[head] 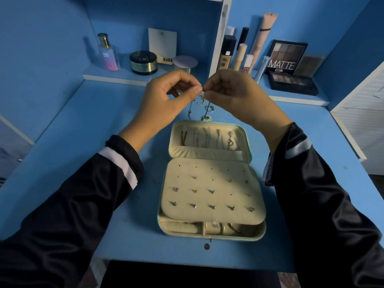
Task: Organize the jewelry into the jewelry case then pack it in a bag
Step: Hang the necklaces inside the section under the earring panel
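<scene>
Both hands are raised above the far end of the table (128,225), fingertips nearly meeting. The left hand (166,96) pinches a thin chain (208,107) between thumb and forefinger, and the right hand (230,94) pinches it just beside, its other fingers curled in. The chain's dark strands hang down between the hands, ending just above the case (239,238); whether a small tangle near the pinch belongs to it cannot be told.

The case lies open on the table below the hands, mint outside and cream inside. Several necklaces (205,139) hang in a row in its lid. A padded panel (207,173) covers the base, with studs (212,206) set in most holes of its lower rows (the top row shows only bare holes). Gold hoops (221,228) show in a compartment under the panel's near edge.

On the left shelf (116,76) stand a perfume bottle (108,53) marked "SB", a round dark compact (143,62), a card (163,45) reading "NUDE" and a pink-lidded jar (185,63). To the right stand makeup tubes (241,56), an upright palette (285,57) printed "MATTE" (the smaller line beneath is unreadable), and a dark palette (293,83) lying flat.
</scene>
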Demonstrator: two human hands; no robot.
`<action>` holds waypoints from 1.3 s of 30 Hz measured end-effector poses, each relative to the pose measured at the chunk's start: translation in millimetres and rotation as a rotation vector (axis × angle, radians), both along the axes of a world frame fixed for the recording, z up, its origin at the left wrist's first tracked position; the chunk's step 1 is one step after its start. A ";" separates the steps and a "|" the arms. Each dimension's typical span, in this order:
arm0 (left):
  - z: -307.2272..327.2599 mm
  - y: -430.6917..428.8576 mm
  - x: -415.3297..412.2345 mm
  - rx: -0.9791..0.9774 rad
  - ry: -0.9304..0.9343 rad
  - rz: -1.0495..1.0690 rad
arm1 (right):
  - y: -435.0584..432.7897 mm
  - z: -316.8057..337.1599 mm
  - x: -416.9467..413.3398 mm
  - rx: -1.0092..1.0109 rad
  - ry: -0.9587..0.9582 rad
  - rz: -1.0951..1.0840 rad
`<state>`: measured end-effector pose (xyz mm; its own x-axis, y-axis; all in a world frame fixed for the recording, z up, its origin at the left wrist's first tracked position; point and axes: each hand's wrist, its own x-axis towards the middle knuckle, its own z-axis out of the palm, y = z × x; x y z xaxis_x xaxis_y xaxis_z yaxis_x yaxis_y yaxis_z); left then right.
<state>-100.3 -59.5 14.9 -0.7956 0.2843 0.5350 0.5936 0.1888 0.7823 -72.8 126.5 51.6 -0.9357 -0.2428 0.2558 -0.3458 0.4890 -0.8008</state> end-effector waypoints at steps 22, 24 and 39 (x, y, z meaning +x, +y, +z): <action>7.7 -3.6 57.3 -0.055 0.039 -0.064 | 14.0 7.4 64.6 -0.082 -0.089 0.038; 3.7 -5.6 59.4 -0.084 0.024 -0.079 | 16.0 3.6 67.7 -0.088 -0.116 0.040; 13.3 -8.8 70.5 -0.115 0.046 -0.122 | 20.2 5.1 78.2 -0.188 -0.118 0.070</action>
